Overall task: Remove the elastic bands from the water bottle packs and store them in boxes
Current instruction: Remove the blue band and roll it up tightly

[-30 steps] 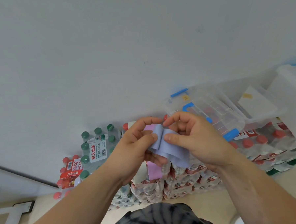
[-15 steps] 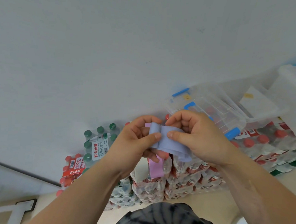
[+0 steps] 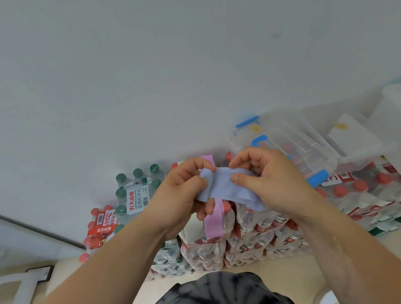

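Observation:
A wide blue elastic band (image 3: 224, 187) is held in the air between both hands, folded over itself. My left hand (image 3: 185, 194) grips its left end with curled fingers. My right hand (image 3: 273, 178) pinches the band with thumb on top and fingers curled behind. Below them a pink elastic band (image 3: 213, 221) is still wrapped around a shrink-wrapped pack of red-capped water bottles (image 3: 206, 246). A clear plastic box with blue latches (image 3: 294, 144) lies on the packs to the right, behind my right hand.
Green-capped bottle packs (image 3: 136, 192) and a red-labelled pack (image 3: 101, 224) stand to the left against the white wall. More red-capped packs (image 3: 369, 196) fill the right side, with further clear boxes (image 3: 356, 134) on them. Beige floor lies near my body.
The view has tilted so packs and hands sit lower. My hands have drawn the blue band out flatter and wider; the fold near my left fingers has shifted left.

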